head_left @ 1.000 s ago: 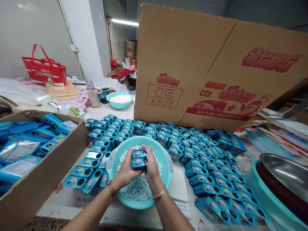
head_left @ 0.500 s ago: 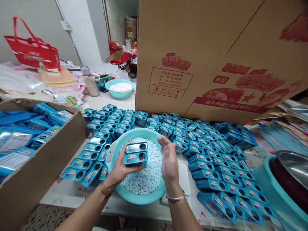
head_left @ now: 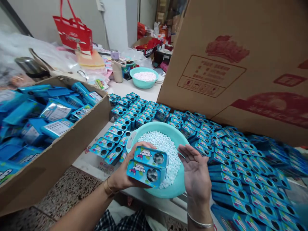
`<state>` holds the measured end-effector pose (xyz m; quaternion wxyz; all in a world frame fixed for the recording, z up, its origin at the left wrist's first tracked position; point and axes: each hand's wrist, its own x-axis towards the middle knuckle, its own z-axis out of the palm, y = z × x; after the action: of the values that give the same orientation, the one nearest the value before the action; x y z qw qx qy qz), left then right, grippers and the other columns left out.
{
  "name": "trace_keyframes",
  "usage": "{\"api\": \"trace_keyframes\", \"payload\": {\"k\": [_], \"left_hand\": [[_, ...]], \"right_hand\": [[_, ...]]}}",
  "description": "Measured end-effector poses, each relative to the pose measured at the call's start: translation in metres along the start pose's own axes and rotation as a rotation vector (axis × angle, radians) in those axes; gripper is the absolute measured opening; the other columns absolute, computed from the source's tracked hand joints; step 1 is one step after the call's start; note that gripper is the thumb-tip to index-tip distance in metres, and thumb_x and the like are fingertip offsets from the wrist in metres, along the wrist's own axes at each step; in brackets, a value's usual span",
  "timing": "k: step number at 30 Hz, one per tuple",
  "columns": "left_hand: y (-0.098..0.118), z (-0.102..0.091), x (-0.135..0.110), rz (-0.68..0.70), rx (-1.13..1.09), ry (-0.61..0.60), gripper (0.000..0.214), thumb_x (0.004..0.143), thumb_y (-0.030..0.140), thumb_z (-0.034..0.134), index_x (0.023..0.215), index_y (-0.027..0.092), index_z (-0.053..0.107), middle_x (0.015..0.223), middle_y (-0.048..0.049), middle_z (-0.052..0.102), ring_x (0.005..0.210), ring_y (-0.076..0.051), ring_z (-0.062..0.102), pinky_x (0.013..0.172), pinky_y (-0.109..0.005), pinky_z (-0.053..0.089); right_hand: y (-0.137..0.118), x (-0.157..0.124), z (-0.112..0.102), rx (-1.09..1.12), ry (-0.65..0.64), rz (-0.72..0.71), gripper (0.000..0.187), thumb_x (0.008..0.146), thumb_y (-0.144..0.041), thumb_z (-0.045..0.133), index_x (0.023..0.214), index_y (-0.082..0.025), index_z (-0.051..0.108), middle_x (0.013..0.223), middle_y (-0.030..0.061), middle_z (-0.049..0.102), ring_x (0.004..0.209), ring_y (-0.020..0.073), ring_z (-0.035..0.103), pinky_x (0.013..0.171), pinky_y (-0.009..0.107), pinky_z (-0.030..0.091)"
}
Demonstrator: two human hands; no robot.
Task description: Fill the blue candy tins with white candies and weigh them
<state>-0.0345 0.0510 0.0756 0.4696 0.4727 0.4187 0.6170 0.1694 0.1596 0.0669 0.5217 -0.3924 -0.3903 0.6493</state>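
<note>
My left hand (head_left: pixel 125 170) is wrapped around two blue candy tins (head_left: pixel 145 172) held side by side. White candies show through the round opening at the end of each tin. Facing them, my right hand (head_left: pixel 196 170) is empty, palm turned inward and fingers stretched out. Both hands are over the near part of a turquoise basin (head_left: pixel 179 191), which holds a heap of small pale candies (head_left: pixel 160 139). Rows of blue tins (head_left: pixel 131 117) stand behind the basin and to its left, and more blue tins (head_left: pixel 243 179) stand at the right.
An open cardboard box (head_left: pixel 64 147) at the left is full of jumbled blue tins. A tall carton (head_left: pixel 228 64) rises behind the rows. Farther back are a second turquoise basin (head_left: pixel 143 83) with pale pieces, a beige pitcher (head_left: pixel 117 72) and a red bag (head_left: pixel 74 33).
My view has turned left. The two tins have come closer to me, and white candies now show in their openings. My right hand has opened its palm more.
</note>
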Motion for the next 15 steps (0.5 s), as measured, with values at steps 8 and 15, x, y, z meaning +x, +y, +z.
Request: {"api": "trace_keyframes", "payload": {"k": [8,15], "left_hand": [[0.010,-0.048,-0.070,-0.213,-0.288,-0.099,0.103,0.038,0.030,0.094,0.128,0.021,0.046,0.126,-0.0131,0.055,0.112,-0.035,0.056,0.097,-0.047,0.044],[0.024,-0.097,-0.162,-0.253,-0.081,0.140,0.095,0.051,0.024,0.088,0.133,0.022,0.040,0.127,-0.0099,0.055,0.115,-0.029,0.054,0.098,-0.039,0.043]], "right_hand": [[0.020,-0.020,0.007,-0.258,-0.111,0.079,0.034,0.084,-0.048,0.060,0.105,-0.021,0.067,0.106,0.0078,0.070,0.099,0.0239,0.065,0.099,0.047,0.043],[0.035,-0.031,0.021,-0.561,-0.287,0.106,0.042,0.081,-0.050,0.064,0.112,-0.023,0.064,0.113,0.0076,0.068,0.103,0.0254,0.064,0.098,0.043,0.045]]}}
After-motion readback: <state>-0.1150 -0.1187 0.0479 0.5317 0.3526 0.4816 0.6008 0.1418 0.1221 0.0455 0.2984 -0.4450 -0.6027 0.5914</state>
